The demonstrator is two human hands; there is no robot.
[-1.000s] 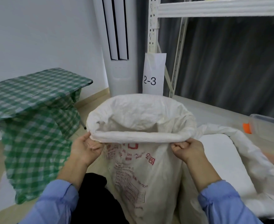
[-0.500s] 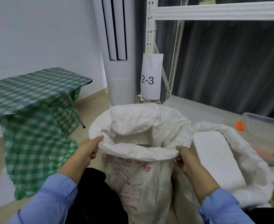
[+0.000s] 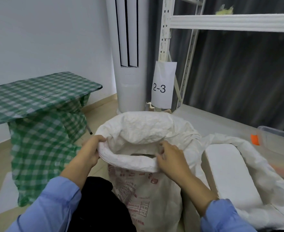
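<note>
a person in blue sleeves works down the rolled rim (image 3: pixel 129 163) of a white woven sack (image 3: pixel 146 195) that stands on the floor right in front of them, a black-clad leg at its left and a foam block (image 3: pixel 230 173) in a second white wrapping at its right. the left hand (image 3: pixel 91 151) grips the rim at its left side, fingers curled together over the roll. the right hand (image 3: pixel 169 158) sits on the near right part of the rim, its fingers (image 3: pixel 161 145) bent over the edge and, as far as can be seen, pinching the roll; its thumb is hidden.

the step looks like turning the cuff down evenly. it would go best with both hands taking the same depth of cloth, the roll kept tight, and the grip shifted round the mouth in short stages so that the far side, which stands higher, comes level.

the sack stands upright, its long axis vertical and its open mouth pointing up, tipped a little towards the wearer. its red print faces the person. the mouth is an oval lying across the view from left to right.

behind are a green checked table (image 3: pixel 37 94), a tall air conditioner (image 3: pixel 129 81), a label (image 3: pixel 163 86) reading "2-3" and a clear box (image 3: pixel 280 141).
</note>
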